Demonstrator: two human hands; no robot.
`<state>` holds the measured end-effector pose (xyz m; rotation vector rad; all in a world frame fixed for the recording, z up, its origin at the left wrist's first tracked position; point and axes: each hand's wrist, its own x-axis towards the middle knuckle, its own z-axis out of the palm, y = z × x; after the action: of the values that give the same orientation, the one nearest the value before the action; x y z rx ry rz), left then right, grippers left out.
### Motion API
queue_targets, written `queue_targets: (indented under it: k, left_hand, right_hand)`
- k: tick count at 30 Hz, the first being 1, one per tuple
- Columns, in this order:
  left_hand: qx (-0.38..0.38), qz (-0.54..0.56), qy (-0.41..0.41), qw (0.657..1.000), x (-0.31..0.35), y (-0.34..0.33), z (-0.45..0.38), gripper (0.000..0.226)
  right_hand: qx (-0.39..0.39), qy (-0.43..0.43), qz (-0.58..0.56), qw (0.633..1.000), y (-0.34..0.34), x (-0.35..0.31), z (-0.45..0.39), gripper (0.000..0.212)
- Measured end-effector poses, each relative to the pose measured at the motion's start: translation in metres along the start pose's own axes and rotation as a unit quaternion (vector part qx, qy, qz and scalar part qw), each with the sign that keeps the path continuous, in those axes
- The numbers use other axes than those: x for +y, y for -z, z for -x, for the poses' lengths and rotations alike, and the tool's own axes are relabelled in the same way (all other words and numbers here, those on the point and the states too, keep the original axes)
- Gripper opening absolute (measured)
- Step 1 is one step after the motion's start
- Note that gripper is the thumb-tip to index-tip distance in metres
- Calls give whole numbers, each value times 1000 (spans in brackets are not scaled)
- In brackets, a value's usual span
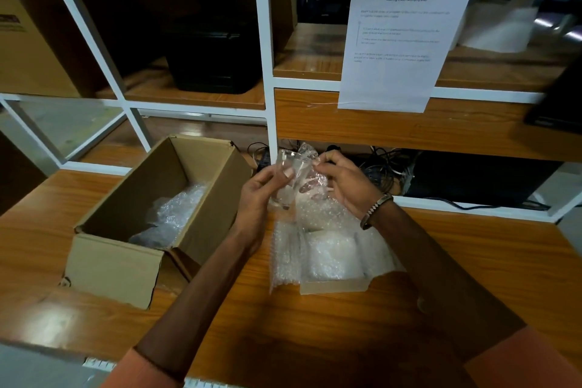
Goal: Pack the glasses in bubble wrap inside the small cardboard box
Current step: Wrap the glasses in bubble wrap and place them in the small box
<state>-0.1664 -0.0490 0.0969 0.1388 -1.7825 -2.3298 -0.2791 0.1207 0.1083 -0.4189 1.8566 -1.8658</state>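
Observation:
A clear drinking glass (288,179) is held upright above the table, with my left hand (259,195) gripping its side. My right hand (343,183) pinches a sheet of bubble wrap (310,167) that lies against the glass's right side. To the left, the small cardboard box (107,268) stands open with a bubble-wrapped bundle (170,217) inside. More bubble wrap sheets (327,249) lie piled on the table under my hands.
The wooden table (283,324) carries a flat cardboard piece (333,287) under the wrap pile. A white-framed shelf unit (271,72) rises behind, with an instruction sheet (406,31) taped to it, tangled cables (381,167) and a black box (214,50).

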Motion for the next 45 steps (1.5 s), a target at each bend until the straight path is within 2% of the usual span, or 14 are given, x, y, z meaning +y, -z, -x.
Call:
queue_targets:
  k: [3,6,8,15,18,20,21,23,25,27,32,37,41,45]
  left_hand:
    - [-6,-53,-21,998,-3,3,-2,37]
    - [-24,-80,-36,996,-2,3,-1,46]
    - [-37,-116,-41,992,-2,4,-2,53]
    - [-38,-254,-18,966,-3,13,-14,71]
    - [-28,-258,-16,966,-7,14,-14,108]
    - [-27,-156,40,987,-9,18,-14,125]
    - [-33,-54,83,995,-11,21,-14,124]
    - [-51,151,184,970,-17,26,-12,112]
    - [-30,214,242,946,-22,27,-11,98]
    - [-5,231,254,939,-25,27,-14,91]
    - [-6,175,199,964,-12,23,-24,62]
    - [22,77,204,976,-10,16,-28,36]
    - [-10,5,212,977,-9,13,-32,63]
    - [-40,21,239,970,-2,10,-31,60]
  right_hand:
    - [-38,-17,-70,997,0,-3,6,4]
    - [-68,-40,-67,995,3,-4,9,41]
    - [-80,-42,-36,995,5,-4,11,54]
    - [-114,-47,-6,992,7,-1,16,54]
    - [-115,-35,-39,992,8,-3,18,54]
    - [-127,-20,-72,989,10,-5,20,50]
    - [-132,-16,-90,987,11,-5,21,48]
    - [-129,-15,-106,986,12,-6,22,50]
    - [-122,-13,-81,989,16,-4,21,59]
    - [-115,-9,-38,993,19,-4,20,61]
    - [-101,7,9,995,25,-4,19,52]
    - [-119,26,28,992,32,-2,18,45]
    - [-110,50,86,989,35,-4,17,45]
    - [-123,60,54,989,37,-4,16,44]
